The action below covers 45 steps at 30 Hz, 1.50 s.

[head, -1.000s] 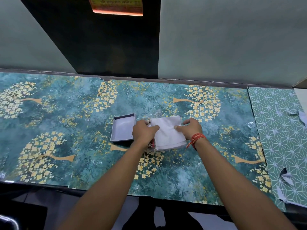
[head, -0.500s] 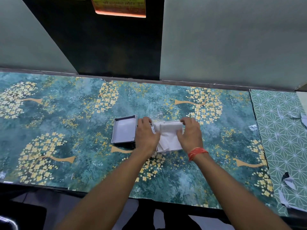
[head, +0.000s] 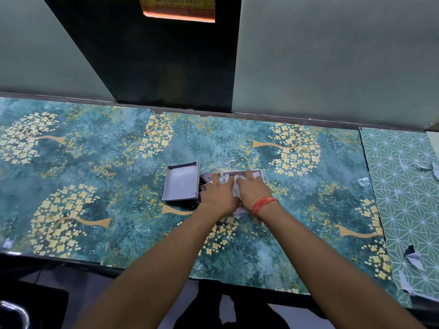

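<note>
Left hand (head: 217,198) and right hand (head: 253,189) lie flat, fingers extended, pressing white paper (head: 235,186) down into the box (head: 260,173) at mid-tabletop (head: 95,186). The lid (head: 181,185) lies open side up just left of the box, nearer the left hand.

The orange-edged sign (head: 179,8) on the dark wall panel (head: 142,67) carried lines of print, too blurred to read. A small mark on the clear wrapper (head: 210,178) beside the box (head: 260,173) was equally illegible.
</note>
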Tool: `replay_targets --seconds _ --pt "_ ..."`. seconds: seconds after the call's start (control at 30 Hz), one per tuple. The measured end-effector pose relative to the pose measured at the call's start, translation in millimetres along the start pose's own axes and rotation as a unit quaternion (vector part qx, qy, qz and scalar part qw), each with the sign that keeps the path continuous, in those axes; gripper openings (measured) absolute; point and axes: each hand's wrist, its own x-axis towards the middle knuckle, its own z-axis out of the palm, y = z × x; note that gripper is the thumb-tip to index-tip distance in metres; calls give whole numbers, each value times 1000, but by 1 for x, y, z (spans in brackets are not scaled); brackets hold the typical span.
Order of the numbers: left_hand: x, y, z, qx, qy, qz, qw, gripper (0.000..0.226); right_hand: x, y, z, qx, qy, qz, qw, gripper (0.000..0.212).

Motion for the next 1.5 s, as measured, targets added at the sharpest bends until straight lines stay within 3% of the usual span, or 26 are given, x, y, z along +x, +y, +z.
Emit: replay_targets --seconds 0.17,0.3,0.37,0.43,0.5,0.53,0.63,0.67,0.73,0.83,0.93,1.0,1.1,1.2,1.3,1.33,1.5 --pt "3 -3 0 67 -48 -33 996 95 0 -1 1 -14 -28 16 999 49" --pt "3 3 -1 43 -43 -26 998 86 0 -5 0 -11 -14 18 1000 50" --pt "-2 -2 -4 -38 30 12 999 63 1 -3 -2 8 -1 9 1000 49" --pt "-7 -12 -10 -140 161 4 977 40 1 -2 -6 67 57 15 996 41" --pt "-10 -26 -14 -149 261 -58 952 37 0 -7 -8 148 149 30 977 32" --pt "-9 -33 -16 -136 259 -99 951 44 0 -12 -9 188 188 35 963 29" --pt "-5 -56 -18 -110 154 -200 961 54 1 -27 -10 290 243 48 924 23" --pt "-4 -63 -17 -104 150 -209 961 48 2 -30 -10 322 249 60 912 22" --pt "-5 -71 -17 -113 212 -205 949 36 4 -31 -11 387 255 81 882 20" --pt "-19 -66 -28 -235 364 -182 883 30 5 -27 -16 485 257 87 831 14" --pt "-34 -44 -44 -379 434 -129 807 26 7 -26 -26 565 230 74 789 18" --pt "-40 -24 -52 -485 425 -72 761 20 8 -25 -33 606 211 66 764 17" --pt "-32 -4 -49 -629 307 -39 713 18 3 -13 -38 595 242 72 763 20" --pt "-20 -3 -31 -635 180 -50 749 20 -5 13 -27 552 251 138 783 22" --pt "-11 -11 -4 -430 109 -50 895 22 -15 32 -11 523 244 192 794 22" --pt "-11 -11 4 -364 111 -39 924 25 -18 36 -7 506 245 195 804 21" --pt "-19 -2 15 -263 178 -50 947 35 -27 34 -1 454 245 207 832 18"
